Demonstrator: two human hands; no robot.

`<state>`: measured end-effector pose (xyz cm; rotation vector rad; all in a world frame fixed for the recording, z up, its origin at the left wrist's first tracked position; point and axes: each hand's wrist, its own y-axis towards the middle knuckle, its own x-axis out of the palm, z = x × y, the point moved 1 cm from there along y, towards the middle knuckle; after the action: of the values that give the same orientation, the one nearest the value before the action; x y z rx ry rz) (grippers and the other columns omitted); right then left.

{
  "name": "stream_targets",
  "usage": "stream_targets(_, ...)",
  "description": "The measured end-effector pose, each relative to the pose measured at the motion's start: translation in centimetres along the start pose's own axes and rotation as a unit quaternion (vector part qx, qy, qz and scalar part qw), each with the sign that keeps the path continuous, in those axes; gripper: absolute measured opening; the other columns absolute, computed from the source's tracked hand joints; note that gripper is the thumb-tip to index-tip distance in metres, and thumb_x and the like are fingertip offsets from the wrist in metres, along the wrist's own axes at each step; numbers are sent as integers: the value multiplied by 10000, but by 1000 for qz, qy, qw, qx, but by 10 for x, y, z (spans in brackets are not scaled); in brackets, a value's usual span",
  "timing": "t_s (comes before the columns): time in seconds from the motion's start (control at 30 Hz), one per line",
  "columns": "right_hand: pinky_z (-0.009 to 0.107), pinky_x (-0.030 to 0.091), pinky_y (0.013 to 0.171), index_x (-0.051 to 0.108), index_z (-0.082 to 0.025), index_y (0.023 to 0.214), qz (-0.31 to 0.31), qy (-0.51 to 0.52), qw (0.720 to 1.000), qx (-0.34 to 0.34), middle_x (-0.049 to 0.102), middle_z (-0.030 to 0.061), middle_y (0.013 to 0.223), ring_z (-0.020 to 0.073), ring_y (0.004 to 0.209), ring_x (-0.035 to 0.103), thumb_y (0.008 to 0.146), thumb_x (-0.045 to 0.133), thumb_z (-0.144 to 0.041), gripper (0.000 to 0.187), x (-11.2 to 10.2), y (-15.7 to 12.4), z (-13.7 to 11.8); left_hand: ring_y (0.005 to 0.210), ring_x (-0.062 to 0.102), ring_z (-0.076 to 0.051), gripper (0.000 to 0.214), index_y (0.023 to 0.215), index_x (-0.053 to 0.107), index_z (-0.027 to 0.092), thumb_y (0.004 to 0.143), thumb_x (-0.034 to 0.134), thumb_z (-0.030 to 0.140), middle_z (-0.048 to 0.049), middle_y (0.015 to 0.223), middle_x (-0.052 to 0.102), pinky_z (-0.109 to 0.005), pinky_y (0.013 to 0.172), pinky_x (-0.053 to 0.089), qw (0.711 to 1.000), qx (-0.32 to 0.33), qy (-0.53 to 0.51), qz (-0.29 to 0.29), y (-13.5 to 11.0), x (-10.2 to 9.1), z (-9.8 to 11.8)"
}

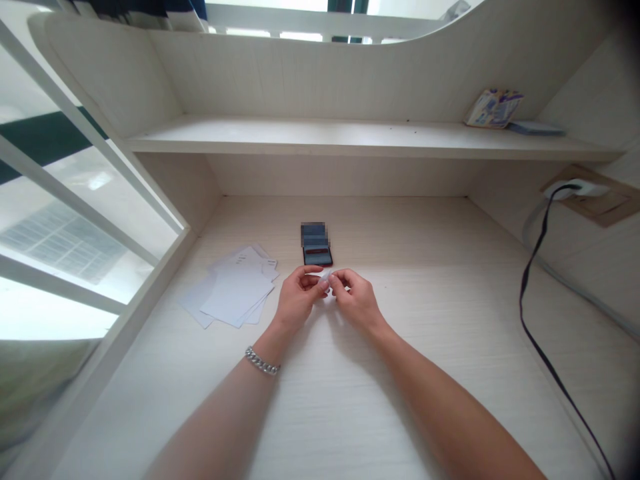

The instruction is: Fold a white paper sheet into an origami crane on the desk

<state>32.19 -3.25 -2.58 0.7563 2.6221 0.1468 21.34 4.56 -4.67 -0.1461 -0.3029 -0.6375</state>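
Both hands meet over the middle of the desk, pinching a small piece of white paper (326,275) between them. My left hand (299,293) grips its left side with thumb and fingers; a silver chain bracelet (262,362) circles that wrist. My right hand (356,297) pinches the right side, fingertips close to the left thumb. How the paper is folded is too small to tell. Just beyond the hands lies a dark phone-like device (317,245), its upper part blurred. Left of my left hand, several loose white sheets (237,287) overlap in a spread pile.
A pale wooden desk (425,253) holds everything, with a raised shelf (320,137) behind. On the shelf's right stand a colourful packet (494,108) and a flat bluish item (536,128). A black cable (525,287) hangs from a wall socket (617,200). White rails (75,193) border the left.
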Motion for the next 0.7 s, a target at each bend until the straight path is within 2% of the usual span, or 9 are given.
stream_targets(0.13, 247, 427, 573, 589, -170, 778, -23, 18, 1000, 11, 637, 36, 732, 155, 679, 581, 830, 472, -339, 212, 0, 1, 1, 707, 632, -163, 418, 983, 562, 144, 628, 744, 272, -48, 740, 668, -309, 684, 497, 1000, 10, 10, 0, 0, 0, 0)
stream_targets(0.53, 248, 432, 568, 598, -168, 772, -9, 24, 1000, 2, 635, 40, 747, 158, 685, 581, 806, 496, -326, 191, -1, 0, 0, 666, 621, -143, 393, 947, 574, 150, 613, 752, 254, -25, 700, 657, -294, 665, 499, 1000, 13, 3, -6, -1, 2, 2)
stream_targets(0.7, 257, 452, 553, 604, -163, 794, -18, 105, 993, 42, 609, 32, 678, 155, 636, 576, 811, 489, -405, 269, -1, 4, 8, 667, 617, -143, 376, 951, 568, 145, 633, 735, 256, -36, 709, 658, -284, 649, 491, 1000, 16, 24, -3, 0, 0, 2)
